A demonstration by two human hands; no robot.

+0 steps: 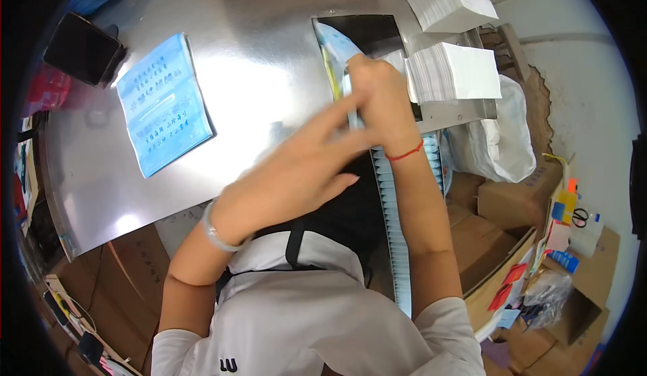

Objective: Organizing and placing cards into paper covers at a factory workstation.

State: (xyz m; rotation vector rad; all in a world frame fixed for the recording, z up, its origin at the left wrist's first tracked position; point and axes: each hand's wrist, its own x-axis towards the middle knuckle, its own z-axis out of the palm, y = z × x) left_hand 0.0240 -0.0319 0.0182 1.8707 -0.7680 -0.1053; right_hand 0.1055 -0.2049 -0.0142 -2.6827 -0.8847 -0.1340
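Observation:
My left hand [303,153] reaches across in front of me, fingers spread and slightly blurred, holding nothing I can see. Its fingertips overlap my right hand [383,99], whose fingers are closed at the edge of a rectangular opening [371,29] in the metal table. A blue-and-white printed plastic bag [335,41] with a yellow edge sticks out from that right hand, which appears to grip it; the fingertips are hidden. Beside my right forearm runs a long row of light blue folded packets [397,241]. A flat blue printed packet [165,106] lies on the table at left.
Two white stacks of folded sheets [455,72] stand right of the opening. A dark-screened phone [82,47] is propped at the far left of the metal table [249,32]. A white sack [495,136] and cardboard boxes [515,197] sit at right; scissors [580,217] hang beyond.

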